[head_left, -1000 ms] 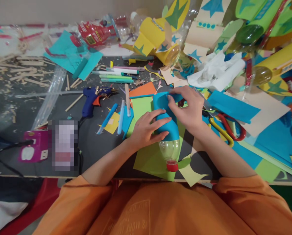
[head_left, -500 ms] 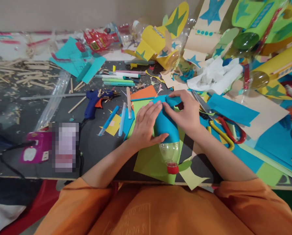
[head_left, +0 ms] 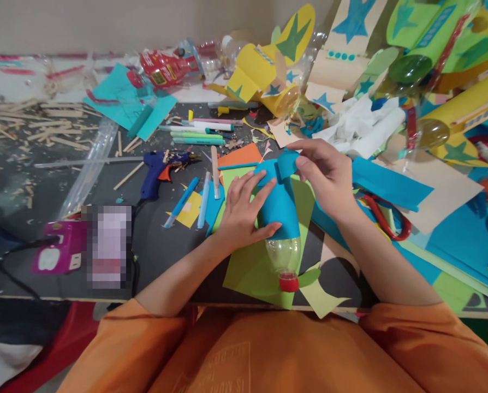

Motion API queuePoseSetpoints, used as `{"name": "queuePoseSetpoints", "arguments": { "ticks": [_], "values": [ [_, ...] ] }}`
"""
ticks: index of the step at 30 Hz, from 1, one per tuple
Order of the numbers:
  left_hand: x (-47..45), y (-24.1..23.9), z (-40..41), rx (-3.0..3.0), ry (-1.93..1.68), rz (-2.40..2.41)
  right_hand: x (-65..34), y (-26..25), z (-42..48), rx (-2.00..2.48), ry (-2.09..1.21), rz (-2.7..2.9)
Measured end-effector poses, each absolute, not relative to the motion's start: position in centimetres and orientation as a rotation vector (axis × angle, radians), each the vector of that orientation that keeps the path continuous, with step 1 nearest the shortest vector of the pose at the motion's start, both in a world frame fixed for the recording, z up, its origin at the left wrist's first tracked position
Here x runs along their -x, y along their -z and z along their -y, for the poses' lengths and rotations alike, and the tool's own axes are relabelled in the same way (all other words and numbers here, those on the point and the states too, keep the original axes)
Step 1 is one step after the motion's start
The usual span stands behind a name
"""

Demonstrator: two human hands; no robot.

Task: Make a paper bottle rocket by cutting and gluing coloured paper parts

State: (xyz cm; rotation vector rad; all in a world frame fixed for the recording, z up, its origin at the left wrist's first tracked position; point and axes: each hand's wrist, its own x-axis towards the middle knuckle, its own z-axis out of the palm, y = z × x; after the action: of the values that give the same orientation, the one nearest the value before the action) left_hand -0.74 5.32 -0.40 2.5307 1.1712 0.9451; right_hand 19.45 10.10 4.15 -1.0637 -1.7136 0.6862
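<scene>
A clear plastic bottle with a red cap lies on its side, its cap end towards me. Blue paper wraps its body. My left hand holds the bottle from the left, thumb near the lower edge of the wrap and fingers spread over its upper part. Between the thumb and fingers of my right hand is a curled blue paper piece, raised above the far end of the bottle. Whether this piece is joined to the wrap I cannot tell. Beneath the bottle lies green paper.
Left of my hands lie a blue glue gun, markers and a purple box with a cord. Red-handled scissors lie to the right, among paper sheets. Decorated bottles and wooden sticks fill the back.
My right hand has moved slightly right and rolled, lifting the curled blue paper into view. My left fingers have spread a little on the wrap. The bottle has stayed in place.
</scene>
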Motion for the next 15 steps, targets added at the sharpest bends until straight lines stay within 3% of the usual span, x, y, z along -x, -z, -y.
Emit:
{"name": "queuePoseSetpoints", "arguments": {
  "ticks": [15],
  "values": [
    [0.5,0.0,-5.2,-2.538,-0.886,-1.242,-21.2,-4.3,-11.9,1.016,-1.165,1.515]
  ]
}}
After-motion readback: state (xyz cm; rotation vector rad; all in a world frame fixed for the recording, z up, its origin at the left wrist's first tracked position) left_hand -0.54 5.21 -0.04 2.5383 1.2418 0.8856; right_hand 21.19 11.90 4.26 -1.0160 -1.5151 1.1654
